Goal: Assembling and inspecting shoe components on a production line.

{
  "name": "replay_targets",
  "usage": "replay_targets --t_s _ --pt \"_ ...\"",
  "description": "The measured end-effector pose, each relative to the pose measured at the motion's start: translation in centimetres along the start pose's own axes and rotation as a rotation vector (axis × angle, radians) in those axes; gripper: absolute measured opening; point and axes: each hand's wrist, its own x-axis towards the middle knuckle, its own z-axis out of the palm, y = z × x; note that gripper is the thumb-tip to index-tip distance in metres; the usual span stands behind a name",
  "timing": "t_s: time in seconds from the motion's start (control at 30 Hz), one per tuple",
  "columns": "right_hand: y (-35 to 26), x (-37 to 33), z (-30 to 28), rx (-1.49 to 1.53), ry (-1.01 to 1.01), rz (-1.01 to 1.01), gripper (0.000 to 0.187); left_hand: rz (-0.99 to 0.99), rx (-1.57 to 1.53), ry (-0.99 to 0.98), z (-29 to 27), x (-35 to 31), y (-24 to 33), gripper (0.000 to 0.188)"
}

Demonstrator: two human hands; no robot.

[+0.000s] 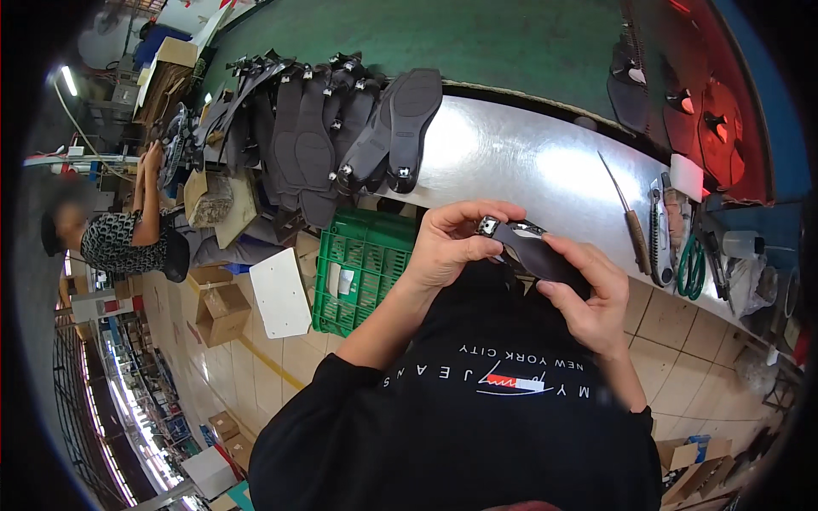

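Note:
A dark sandal (537, 257) with a shiny ornament at one end is held between my two hands, just in front of the metal table edge. The fingers and thumb of my left hand (452, 243) pinch the ornamented end. My right hand (592, 289) grips the other end, thumb below and fingers above. Part of the sandal is hidden behind my fingers. On the table to the left lies a heap of similar dark sandals (302, 145), several with shiny ornaments. One sandal (415, 115) rests sole up at the heap's right side.
Beyond the metal table (503, 140) runs a green belt (528, 43). Right: pointed tool with wooden handle (635, 234), utility knife (659, 247), green-handled scissors (692, 268); sandals under red light (716, 128). A green crate (354, 277) stands below; a co-worker (128, 230) is left.

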Motion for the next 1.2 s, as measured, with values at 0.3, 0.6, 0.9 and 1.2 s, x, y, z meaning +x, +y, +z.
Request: replay_targets --t_s 0.3,0.6,0.9,1.2 --pt "0.35 -0.03 -0.31 0.025 -0.006 0.001 0.042 -0.043 0.118 0.017 -0.47 0.12 -0.37 0.032" --pt "-0.01 0.42 -0.61 -0.036 -0.016 -0.014 0.04 -0.019 0.199 -0.021 -0.53 0.25 -0.03 0.04" --pt "-0.15 0.44 -0.68 -0.12 -0.05 -0.061 0.043 0.112 0.333 -0.154 -0.33 0.36 0.16 0.039" --pt "-0.48 0.11 -0.32 -0.206 -0.031 -0.107 0.044 0.123 0.41 -0.254 -0.68 0.07 0.25 0.04"
